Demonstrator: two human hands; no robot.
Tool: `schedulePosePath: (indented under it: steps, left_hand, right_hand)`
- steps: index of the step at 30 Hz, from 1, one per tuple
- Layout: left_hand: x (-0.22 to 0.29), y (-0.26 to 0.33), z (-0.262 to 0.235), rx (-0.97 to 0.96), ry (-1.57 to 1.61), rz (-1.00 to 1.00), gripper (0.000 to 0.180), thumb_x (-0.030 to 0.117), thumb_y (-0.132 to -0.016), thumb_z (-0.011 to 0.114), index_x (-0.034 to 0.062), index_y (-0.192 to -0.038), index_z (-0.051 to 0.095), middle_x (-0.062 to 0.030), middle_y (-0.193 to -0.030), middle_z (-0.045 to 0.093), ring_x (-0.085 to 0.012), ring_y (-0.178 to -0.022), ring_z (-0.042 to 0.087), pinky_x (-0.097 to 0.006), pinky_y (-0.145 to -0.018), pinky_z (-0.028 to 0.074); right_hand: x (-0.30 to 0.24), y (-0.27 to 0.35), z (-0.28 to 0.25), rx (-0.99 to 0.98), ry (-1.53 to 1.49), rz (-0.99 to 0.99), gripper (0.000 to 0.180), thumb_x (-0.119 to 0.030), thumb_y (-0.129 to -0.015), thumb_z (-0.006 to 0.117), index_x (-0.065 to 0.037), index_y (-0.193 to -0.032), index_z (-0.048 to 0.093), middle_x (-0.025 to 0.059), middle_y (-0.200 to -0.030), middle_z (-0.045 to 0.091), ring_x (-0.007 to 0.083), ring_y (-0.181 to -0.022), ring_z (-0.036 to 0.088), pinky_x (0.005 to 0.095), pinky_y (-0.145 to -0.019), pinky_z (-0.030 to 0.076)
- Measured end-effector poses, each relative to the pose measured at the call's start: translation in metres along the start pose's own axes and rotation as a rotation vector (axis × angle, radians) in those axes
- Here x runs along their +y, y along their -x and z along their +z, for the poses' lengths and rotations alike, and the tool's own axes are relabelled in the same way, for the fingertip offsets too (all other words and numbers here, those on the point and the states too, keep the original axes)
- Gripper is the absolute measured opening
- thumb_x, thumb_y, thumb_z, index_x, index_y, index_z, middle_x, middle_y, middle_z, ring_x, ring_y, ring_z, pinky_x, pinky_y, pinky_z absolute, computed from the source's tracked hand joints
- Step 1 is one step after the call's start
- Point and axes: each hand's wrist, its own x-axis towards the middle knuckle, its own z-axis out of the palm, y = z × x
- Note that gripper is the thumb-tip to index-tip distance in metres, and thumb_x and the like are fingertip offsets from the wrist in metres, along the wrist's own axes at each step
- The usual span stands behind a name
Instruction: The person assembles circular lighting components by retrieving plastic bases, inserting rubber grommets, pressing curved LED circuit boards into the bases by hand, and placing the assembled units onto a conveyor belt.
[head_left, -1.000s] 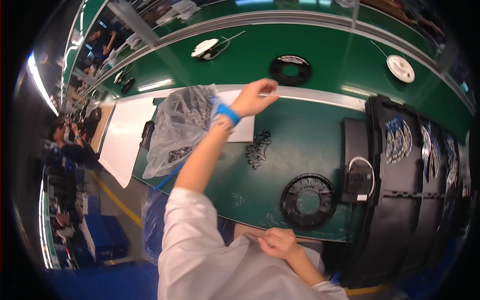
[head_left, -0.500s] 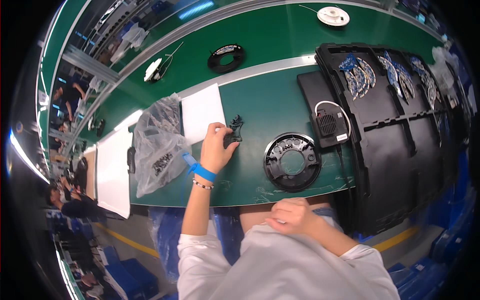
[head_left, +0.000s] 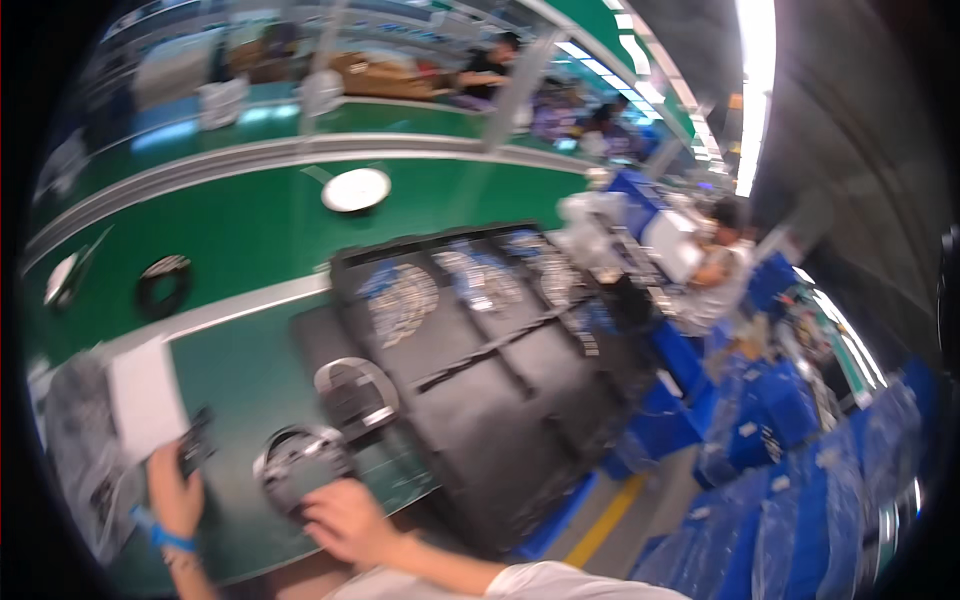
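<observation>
The whole picture is smeared by motion. At the lower left, my left hand point(head_left: 175, 492), with a blue wrist strap, is beside a cluster of small black parts point(head_left: 197, 443). Blur hides whether its fingers grip any of them. My right hand point(head_left: 345, 522) is at the near right edge of a round black ring-shaped housing point(head_left: 272, 472) lying on the green mat. Its fingers are loosely bent and apart, with nothing visible in them. I cannot tell whether they touch the rim.
A large black tray point(head_left: 480, 400) with curved circuit boards point(head_left: 400, 300) fills the middle. Beside it sits a small fan device point(head_left: 358, 398). White paper point(head_left: 146, 385) and a clear plastic bag point(head_left: 88, 430) lie left. A black ring point(head_left: 163, 288) and white disc point(head_left: 356, 190) lie farther back.
The view has swung to the right, so the table contents appear farther left. My right hand has moved from my lap to the ring-shaped housing. My left hand remains by the small black parts.
</observation>
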Motion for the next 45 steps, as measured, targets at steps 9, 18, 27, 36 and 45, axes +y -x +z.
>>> schedulePosePath:
  steps: [9,18,27,36,45]
  left_hand:
    - [0.057,-0.007,-0.007,-0.057,0.264,-0.204,0.025,-0.003,-0.067,0.062,0.0011,-0.09,0.055,-0.0123,-0.078,0.056,-0.0225,-0.067,0.057,-0.029,-0.061,0.047]
    - [0.096,-0.001,-0.019,-0.232,1.026,-0.58,0.01,0.003,-0.08,0.058,-0.0006,-0.089,0.055,-0.0007,-0.076,0.057,-0.0052,-0.064,0.054,-0.018,-0.055,0.044]
    - [0.128,0.001,-0.018,-0.377,1.052,-0.655,0.028,0.001,-0.075,0.063,-0.0007,-0.1,0.051,-0.0047,-0.078,0.061,-0.0048,-0.059,0.054,-0.017,-0.051,0.044]
    - [0.136,-0.012,0.018,-0.267,1.008,-0.279,0.016,-0.001,-0.071,0.063,-0.0006,-0.085,0.056,-0.0067,-0.083,0.061,-0.0141,-0.075,0.056,-0.025,-0.065,0.047]
    - [0.148,-0.019,0.021,-0.138,0.522,0.119,0.016,0.001,-0.06,0.069,0.0061,-0.073,0.062,-0.005,-0.086,0.056,-0.0185,-0.058,0.053,-0.026,-0.054,0.044]
  right_hand:
    - [0.017,0.005,-0.033,-0.083,0.096,-0.1,0.02,-0.018,-0.062,0.07,-0.007,-0.073,0.057,0.0078,-0.091,0.058,0.0241,-0.085,0.055,0.0398,-0.076,0.04]
    - [0.007,0.009,-0.03,-0.091,0.058,-0.048,0.019,-0.013,-0.057,0.071,-0.007,-0.071,0.06,0.004,-0.088,0.059,0.0231,-0.084,0.054,0.0373,-0.075,0.037]
    - [-0.006,0.016,-0.031,-0.171,0.019,-0.055,0.018,-0.013,-0.059,0.07,-0.007,-0.074,0.061,0.0034,-0.088,0.059,0.0224,-0.085,0.054,0.0381,-0.077,0.038]
    - [-0.006,0.022,-0.033,-0.23,-0.039,-0.058,0.018,-0.014,-0.061,0.069,-0.007,-0.075,0.061,0.0041,-0.088,0.059,0.0225,-0.087,0.053,0.0426,-0.084,0.038]
    - [-0.006,0.022,-0.032,-0.212,-0.025,-0.052,0.018,-0.013,-0.06,0.068,-0.006,-0.074,0.06,0.0041,-0.088,0.058,0.0224,-0.087,0.053,0.0413,-0.083,0.038]
